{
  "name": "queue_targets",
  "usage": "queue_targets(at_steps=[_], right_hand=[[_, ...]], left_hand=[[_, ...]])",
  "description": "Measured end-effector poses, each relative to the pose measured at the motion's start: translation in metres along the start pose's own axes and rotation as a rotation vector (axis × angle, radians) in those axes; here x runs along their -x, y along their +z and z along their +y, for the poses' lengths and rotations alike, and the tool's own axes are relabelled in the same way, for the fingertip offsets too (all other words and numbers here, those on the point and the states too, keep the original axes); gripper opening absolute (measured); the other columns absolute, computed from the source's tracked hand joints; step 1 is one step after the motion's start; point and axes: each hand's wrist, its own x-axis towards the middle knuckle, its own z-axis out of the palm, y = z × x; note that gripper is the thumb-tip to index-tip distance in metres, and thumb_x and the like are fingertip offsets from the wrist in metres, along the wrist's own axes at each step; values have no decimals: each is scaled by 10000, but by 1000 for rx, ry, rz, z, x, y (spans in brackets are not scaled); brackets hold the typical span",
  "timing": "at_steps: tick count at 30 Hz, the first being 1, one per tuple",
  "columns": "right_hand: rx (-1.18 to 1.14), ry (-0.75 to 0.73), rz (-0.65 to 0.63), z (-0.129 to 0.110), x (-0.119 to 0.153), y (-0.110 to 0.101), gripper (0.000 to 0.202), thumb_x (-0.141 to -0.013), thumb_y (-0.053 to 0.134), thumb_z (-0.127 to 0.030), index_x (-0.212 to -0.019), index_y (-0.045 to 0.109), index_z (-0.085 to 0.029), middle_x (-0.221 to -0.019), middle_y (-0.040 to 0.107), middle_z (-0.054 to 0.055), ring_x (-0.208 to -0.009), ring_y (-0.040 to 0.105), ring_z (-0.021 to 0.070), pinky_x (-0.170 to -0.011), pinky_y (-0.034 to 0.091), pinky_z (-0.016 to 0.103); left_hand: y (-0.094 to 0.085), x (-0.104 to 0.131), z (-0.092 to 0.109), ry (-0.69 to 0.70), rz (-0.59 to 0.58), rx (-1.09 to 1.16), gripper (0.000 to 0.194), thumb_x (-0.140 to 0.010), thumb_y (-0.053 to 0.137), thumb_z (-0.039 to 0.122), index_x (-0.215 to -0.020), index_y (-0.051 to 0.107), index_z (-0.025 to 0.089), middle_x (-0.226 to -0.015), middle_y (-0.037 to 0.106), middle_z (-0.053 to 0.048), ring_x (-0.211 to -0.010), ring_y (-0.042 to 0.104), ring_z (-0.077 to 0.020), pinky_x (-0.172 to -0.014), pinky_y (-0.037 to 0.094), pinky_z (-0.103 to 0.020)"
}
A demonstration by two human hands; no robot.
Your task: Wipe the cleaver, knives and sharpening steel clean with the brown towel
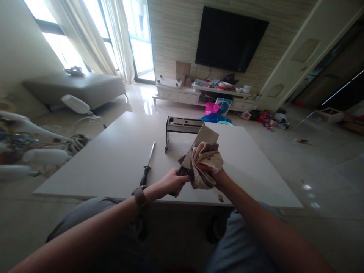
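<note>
My left hand [174,181] is wrapped round the dark handle of a cleaver [207,135], whose broad blade points up and to the right. A brown and beige cloth [209,163] covers the lower part of the blade. Bunched in that cloth is my right hand [214,174], closed on it, its fingers mostly hidden in the folds. To the left of my left hand, a honing steel [148,163] with a black handle lies on the white table [113,167]. Just beyond the blade stands a knife block [184,125] with slots in its top and a see-through body.
A small sticker-like piece [220,198] lies at the table's near edge. Behind the far edge are a blue plastic bag [214,117] and a pink basket [211,108]. White lamp parts [76,104] crowd the left side. A low cabinet [189,96] stands by the wall.
</note>
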Motion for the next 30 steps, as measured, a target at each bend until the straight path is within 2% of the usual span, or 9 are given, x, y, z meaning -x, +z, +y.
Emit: queue_targets(at_steps=[6,13,17,19,22,25,26,28,30], right_hand=[[-8,89,-7,3,0,1,357,-611,893,-261,-933,740,-283,-1102,799,8,-965,766,276,-905,620,432],[34,-2,63,9,-5,2,456,-535,905,-205,-954,748,-295,-1024,800,-21,-963,738,255,-916,603,423],[96,12,22,7,-5,-1,333,-559,887,-216,-859,741,-225,-1010,799,30,-914,732,253,-882,602,413],[129,27,-26,1,-5,-4,327,-581,880,-215,-879,745,-228,-992,799,34,-898,734,257,-885,601,436],[193,-21,-78,-10,-9,-9,414,-579,893,-217,-966,758,-269,-1031,798,15,-999,733,277,-1004,566,503],[248,-113,-59,-15,-15,-13,504,-474,935,-168,-935,772,-292,-1134,787,-4,-1248,650,309,-1206,405,522],[238,-128,-46,-15,-16,-13,529,-454,937,-149,-934,773,-302,-1169,781,-13,-1303,616,316,-1228,377,518],[189,-120,-26,-11,-14,-11,521,-501,921,-164,-974,769,-321,-1211,770,-19,-1314,613,326,-1188,429,530],[108,-76,11,-4,-9,-6,480,-585,889,-222,-1033,753,-325,-1210,770,-6,-1230,672,328,-1079,533,528]], left_hand=[[2,12,7,-40,10,51,412,-740,751,388,-601,395,234,-458,354,97,-353,325,-56,-353,299,-209],[-1,2,-7,-82,1,105,385,-766,715,422,-613,418,232,-439,324,104,-352,271,-58,-355,251,-206],[3,2,-11,-111,-41,156,375,-783,686,416,-601,419,225,-463,286,111,-376,247,-51,-383,288,-203],[2,4,-7,-115,-80,170,367,-803,671,412,-600,434,218,-468,289,105,-381,242,-51,-385,277,-201],[-9,3,4,-98,-82,128,336,-818,671,404,-616,488,207,-460,301,98,-368,251,-57,-365,253,-204],[-23,1,15,-35,71,13,325,-811,704,399,-633,511,207,-444,331,88,-351,273,-65,-340,233,-205],[-25,1,17,-31,83,2,332,-801,714,386,-622,495,213,-436,324,89,-347,266,-64,-336,223,-206],[-25,2,18,-34,45,37,363,-789,716,369,-592,449,223,-426,299,93,-345,245,-59,-335,203,-207],[-19,3,15,-34,-46,123,381,-777,706,356,-574,411,228,-437,273,101,-350,225,-50,-342,206,-204]])
